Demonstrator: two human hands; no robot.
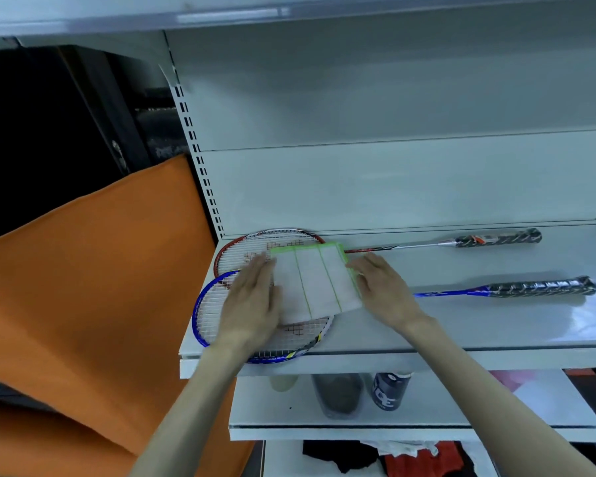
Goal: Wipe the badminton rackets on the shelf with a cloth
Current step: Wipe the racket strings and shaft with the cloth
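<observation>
- The cloth [315, 280], white with green stripes, lies flat across the overlapping heads of the red racket [272, 247] and the blue racket [252, 325], on the left part of the shelf [461, 325].
- The left hand [252, 304] lies flat with straight fingers on the cloth's left edge.
- The right hand [381, 287] rests at the right edge, fingers fairly straight; whether it pinches the edge, I cannot tell.
- To wipe well, I would keep one palm steadying the frames and sweep the cloth along the strings and rims with light pressure, then follow each shaft to the black grip [496, 237].
- On the lower shelf, a clear jar [339, 394] holds something dark; a dark can [389, 390] stands just beside it.
</observation>
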